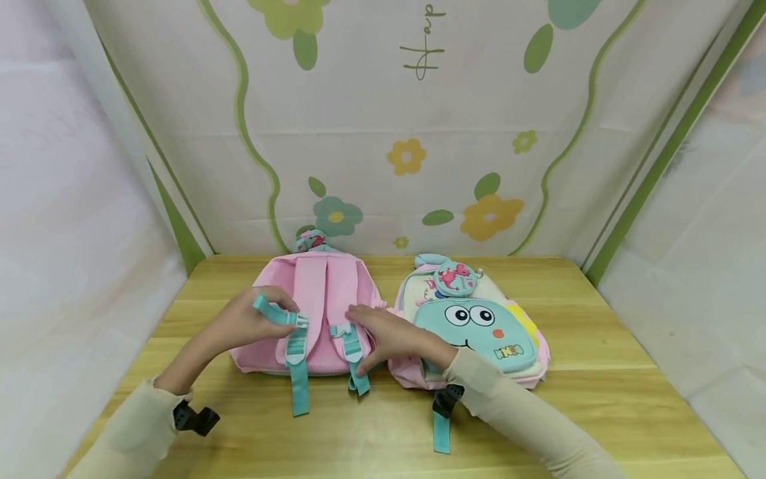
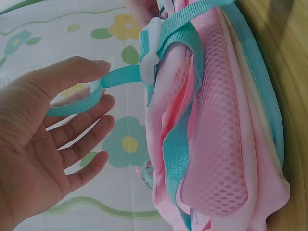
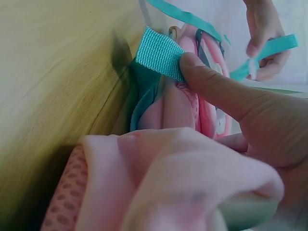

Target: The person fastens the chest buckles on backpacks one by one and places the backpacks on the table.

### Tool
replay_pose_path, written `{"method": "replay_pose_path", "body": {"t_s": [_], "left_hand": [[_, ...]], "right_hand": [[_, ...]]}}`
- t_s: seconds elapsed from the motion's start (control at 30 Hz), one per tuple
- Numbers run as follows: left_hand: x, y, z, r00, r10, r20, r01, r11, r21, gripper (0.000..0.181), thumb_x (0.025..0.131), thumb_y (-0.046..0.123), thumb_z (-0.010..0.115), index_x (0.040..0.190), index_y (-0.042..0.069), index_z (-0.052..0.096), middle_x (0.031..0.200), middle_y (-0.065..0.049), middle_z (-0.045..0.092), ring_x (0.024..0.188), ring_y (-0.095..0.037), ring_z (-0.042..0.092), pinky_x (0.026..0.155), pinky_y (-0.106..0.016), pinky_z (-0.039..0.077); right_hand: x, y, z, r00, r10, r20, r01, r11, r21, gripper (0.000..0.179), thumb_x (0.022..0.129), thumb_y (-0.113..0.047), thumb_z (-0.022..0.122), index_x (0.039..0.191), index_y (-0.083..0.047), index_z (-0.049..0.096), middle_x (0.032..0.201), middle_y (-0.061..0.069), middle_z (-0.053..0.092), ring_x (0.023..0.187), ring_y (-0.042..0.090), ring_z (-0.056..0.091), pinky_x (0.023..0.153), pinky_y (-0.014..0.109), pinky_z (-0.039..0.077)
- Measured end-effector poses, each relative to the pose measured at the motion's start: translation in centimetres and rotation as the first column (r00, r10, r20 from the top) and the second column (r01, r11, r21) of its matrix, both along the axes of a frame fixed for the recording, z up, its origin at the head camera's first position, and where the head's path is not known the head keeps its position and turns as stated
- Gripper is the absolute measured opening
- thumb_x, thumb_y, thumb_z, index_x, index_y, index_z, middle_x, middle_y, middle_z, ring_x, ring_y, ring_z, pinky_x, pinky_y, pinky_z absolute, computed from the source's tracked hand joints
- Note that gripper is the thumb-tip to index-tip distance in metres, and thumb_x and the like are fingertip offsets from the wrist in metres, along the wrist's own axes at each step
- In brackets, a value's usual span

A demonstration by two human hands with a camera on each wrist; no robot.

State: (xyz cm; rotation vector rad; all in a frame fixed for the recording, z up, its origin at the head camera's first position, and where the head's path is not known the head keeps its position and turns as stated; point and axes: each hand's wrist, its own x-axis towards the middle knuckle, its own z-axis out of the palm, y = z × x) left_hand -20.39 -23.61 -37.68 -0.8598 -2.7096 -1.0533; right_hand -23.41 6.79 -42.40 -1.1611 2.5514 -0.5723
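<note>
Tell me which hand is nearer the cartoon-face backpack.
Right. The right hand is beside the cartoon-face backpack; the left hand is farther off, pinching a turquoise strap on the neighbouring backpack.

My pink fabric backpack (image 1: 324,346) lies on the wood-grained counter (image 1: 371,432), back panel up, top toward the far edge. Two wide pink shoulder straps (image 1: 310,286) run down it, ending in turquoise webbing tails (image 1: 300,392) past its lower edge, threaded through pale plastic adjusters (image 1: 296,358). I pinch a narrow turquoise webbing strap (image 1: 271,311) above the left one, its pale clip (image 1: 302,321) unfastened from the matching turquoise clip (image 1: 340,330) on the right, where my right thumb (image 3: 221,91) touches a tail.
</note>
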Motion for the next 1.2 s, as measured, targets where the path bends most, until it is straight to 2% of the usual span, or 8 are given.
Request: {"method": "replay_pose_path", "body": {"t_s": [0.13,0.23,0.37,0.6,0.93,1.07,1.2], "left_hand": [[0.0,-0.4,0.2,0.997,0.043,0.062,-0.037,0.994,-0.101,0.020,0.076,0.015,0.089,0.090,0.018,0.076,0.086,0.009,0.073,0.082,-0.011,0.063,0.072,-0.025,0.053],[-0.1,-0.5,0.1,0.996,0.061,0.071,-0.048,0.984,-0.169,0.019,0.076,0.018,0.089,0.090,0.019,0.077,0.087,0.010,0.073,0.084,-0.011,0.062,0.074,-0.027,0.052],[-0.2,-0.4,-0.4,0.997,0.067,0.029,-0.059,0.972,-0.228,0.019,0.074,0.019,0.089,0.089,0.020,0.077,0.086,0.011,0.073,0.082,-0.010,0.061,0.072,-0.029,0.050],[-0.8,-0.1,-1.4,0.997,0.035,-0.072,-0.055,0.954,-0.296,0.020,0.070,0.017,0.089,0.085,0.020,0.077,0.082,0.012,0.072,0.078,-0.010,0.062,0.070,-0.029,0.049],[-0.9,0.0,-1.9,0.994,0.028,-0.110,-0.063,0.942,-0.329,0.021,0.069,0.017,0.089,0.085,0.020,0.077,0.083,0.012,0.071,0.076,-0.007,0.059,0.069,-0.028,0.048],[-1.0,0.2,-1.9,0.990,0.011,-0.137,-0.060,0.933,-0.355,0.021,0.069,0.018,0.090,0.085,0.021,0.077,0.087,0.009,0.069,0.078,-0.010,0.060,0.071,-0.032,0.049],[-1.1,0.4,-1.9,0.982,-0.007,-0.188,-0.066,0.923,-0.380,0.021,0.067,0.019,0.089,0.084,0.021,0.076,0.086,0.008,0.067,0.081,-0.012,0.060,0.079,-0.041,0.052]], "right_hand": [[0.0,-0.1,0.2,1.000,0.002,0.004,-0.002,1.000,0.002,0.107,0.075,-0.043,0.091,0.158,-0.007,0.034,0.168,0.010,0.028,0.157,0.026,0.023,0.126,0.046,0.024],[0.1,-0.2,0.1,1.000,0.000,0.015,0.001,1.000,-0.002,0.106,0.075,-0.042,0.091,0.159,-0.008,0.034,0.168,0.009,0.027,0.157,0.025,0.023,0.126,0.045,0.024],[0.1,-0.2,0.0,1.000,-0.003,0.019,0.004,1.000,-0.010,0.106,0.075,-0.042,0.091,0.158,-0.008,0.035,0.168,0.009,0.027,0.157,0.024,0.023,0.126,0.045,0.025],[0.0,-0.2,0.1,1.000,-0.003,0.014,0.003,1.000,0.001,0.105,0.076,-0.043,0.090,0.158,-0.007,0.035,0.168,0.009,0.027,0.157,0.024,0.023,0.126,0.045,0.025],[0.2,-0.2,-0.2,0.999,-0.009,0.030,0.009,1.000,0.001,0.105,0.076,-0.043,0.090,0.159,-0.009,0.034,0.169,0.008,0.025,0.157,0.025,0.024,0.126,0.046,0.024],[0.2,-0.2,-0.2,0.999,-0.005,0.037,0.005,1.000,0.004,0.105,0.076,-0.043,0.090,0.159,-0.009,0.034,0.169,0.008,0.025,0.156,0.026,0.025,0.126,0.046,0.025],[0.1,-0.2,-0.2,1.000,-0.002,0.019,0.002,1.000,0.016,0.105,0.077,-0.044,0.089,0.159,-0.009,0.034,0.169,0.009,0.025,0.156,0.027,0.026,0.126,0.045,0.026]]}}
